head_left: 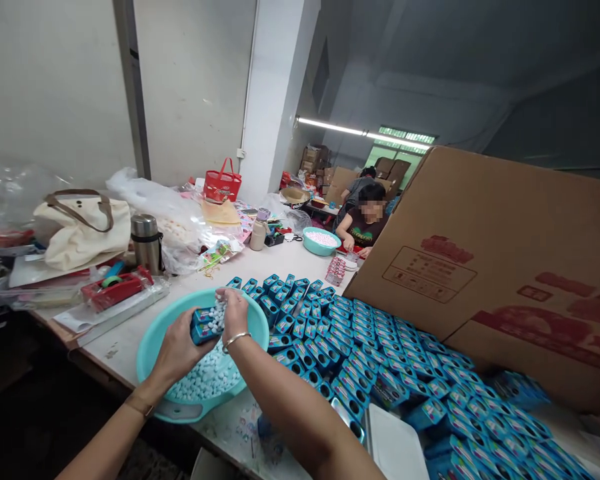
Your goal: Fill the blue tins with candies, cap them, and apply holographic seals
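My left hand [180, 347] grips small blue boxes [199, 328], apparently two side by side, over a turquoise basin [146, 363]. Small white balls [205, 380] fill the bottom of that basin. Curled around a clump of the same balls, my right hand [236, 312] presses against the top of the boxes. Its palm side is hidden from me. Many matching blue boxes [310, 328] with round dark holes stand in rows just right of the basin.
A large cardboard carton [480, 267] rises behind the boxes at right. A white lid [395, 440] lies near the front edge. Left are a red tape dispenser [117, 288], steel thermos [147, 243] and cloth bag [87, 230]. Across the table a person [365, 227] works beside another basin [320, 248].
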The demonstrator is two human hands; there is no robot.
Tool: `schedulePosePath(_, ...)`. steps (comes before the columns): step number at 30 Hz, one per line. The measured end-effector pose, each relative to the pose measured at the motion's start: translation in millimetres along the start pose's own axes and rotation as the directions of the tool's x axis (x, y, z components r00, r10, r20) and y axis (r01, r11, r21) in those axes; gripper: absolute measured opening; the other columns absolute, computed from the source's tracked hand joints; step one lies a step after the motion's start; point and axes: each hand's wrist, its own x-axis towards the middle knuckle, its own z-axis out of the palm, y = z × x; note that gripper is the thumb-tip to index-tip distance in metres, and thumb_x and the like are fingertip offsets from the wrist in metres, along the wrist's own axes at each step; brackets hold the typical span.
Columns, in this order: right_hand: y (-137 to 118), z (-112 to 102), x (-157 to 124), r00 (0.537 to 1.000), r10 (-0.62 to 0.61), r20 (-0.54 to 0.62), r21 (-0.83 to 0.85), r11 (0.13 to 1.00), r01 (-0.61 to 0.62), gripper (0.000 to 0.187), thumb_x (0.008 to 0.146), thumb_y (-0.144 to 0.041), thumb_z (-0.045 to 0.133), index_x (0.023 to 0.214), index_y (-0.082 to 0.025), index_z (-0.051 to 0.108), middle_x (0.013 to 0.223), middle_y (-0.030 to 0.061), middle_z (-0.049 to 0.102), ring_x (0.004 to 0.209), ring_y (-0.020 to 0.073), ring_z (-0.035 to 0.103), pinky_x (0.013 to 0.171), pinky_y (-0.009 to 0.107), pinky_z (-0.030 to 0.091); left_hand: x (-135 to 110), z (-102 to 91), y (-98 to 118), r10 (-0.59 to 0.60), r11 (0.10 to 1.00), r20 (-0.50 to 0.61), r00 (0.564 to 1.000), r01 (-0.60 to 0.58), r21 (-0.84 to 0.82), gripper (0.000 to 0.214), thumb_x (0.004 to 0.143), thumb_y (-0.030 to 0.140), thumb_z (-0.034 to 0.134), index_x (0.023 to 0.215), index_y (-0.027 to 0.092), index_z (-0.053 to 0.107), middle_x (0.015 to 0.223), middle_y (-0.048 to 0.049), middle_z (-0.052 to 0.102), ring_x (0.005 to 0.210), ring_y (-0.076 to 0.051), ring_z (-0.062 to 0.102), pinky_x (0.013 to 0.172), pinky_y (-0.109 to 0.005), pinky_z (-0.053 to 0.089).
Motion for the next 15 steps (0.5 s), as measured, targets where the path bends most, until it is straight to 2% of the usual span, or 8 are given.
schedulePosePath(3, -3.5, -4.1, 1.5, 0.997, 0.052, 0.056, -0.045, 0.998, -0.049, 0.025, 0.077, -0.024, 0.046, 0.072, -0.019, 0.069, 0.074, 0.0031, 0.069, 0.082, 0.0199, 0.065, 0.078, 0.029, 0.051, 1.9, -1.8, 0.5, 0.046, 0.997, -0.01, 0.999, -0.045, 0.066, 0.07, 0.072, 0.054, 0.07, 0.126, 0.016, 0.048, 0.117, -0.0167, 0.066, 0.109, -0.035, 0.064, 0.093, -0.046, 0.049)
schedulePosePath(6, -7.8, -8.1, 0.5, 0.994, 0.097, 0.052, -0.048, 0.994, -0.095, 0.026, 0.078, -0.025, 0.045, 0.073, -0.019, 0.07, 0.075, 0.0036, 0.07, 0.081, 0.0197, 0.066, 0.079, 0.029, 0.05, 2.6, -3.2, 1.6, 0.089, 0.989, -0.006, 0.996, -0.088, 0.118, 0.068, 0.073, 0.056, 0.069, 0.124, 0.016, 0.05, 0.116, -0.0165, 0.067, 0.107, -0.035, 0.064, 0.091, -0.045, 0.049)
schedulePosePath(12, -11.9, -8.4, -5.3, 0.982, 0.184, 0.043, -0.071, 0.981, -0.181, 0.028, 0.083, -0.027, 0.044, 0.082, -0.017, 0.071, 0.085, 0.0064, 0.073, 0.089, 0.0205, 0.066, 0.083, 0.03, 0.05, 1.5, -1.1, 1.1, 0.092, 0.984, 0.03, 0.995, -0.096, 0.151, 0.067, 0.073, 0.056, 0.069, 0.123, 0.016, 0.051, 0.11, -0.0146, 0.069, 0.1, -0.033, 0.067, 0.087, -0.043, 0.05)
schedulePosePath(15, -13.0, -4.8, -11.1, 0.976, 0.202, 0.08, -0.089, 0.977, -0.195, 0.027, 0.084, -0.026, 0.046, 0.084, -0.019, 0.072, 0.091, 0.006, 0.073, 0.099, 0.0214, 0.066, 0.087, 0.031, 0.049, 0.2, 0.2, 1.2, 0.093, 0.984, 0.053, 0.994, -0.1, 0.147, 0.063, 0.073, 0.055, 0.069, 0.12, 0.017, 0.052, 0.108, -0.0131, 0.07, 0.099, -0.032, 0.068, 0.085, -0.041, 0.051)
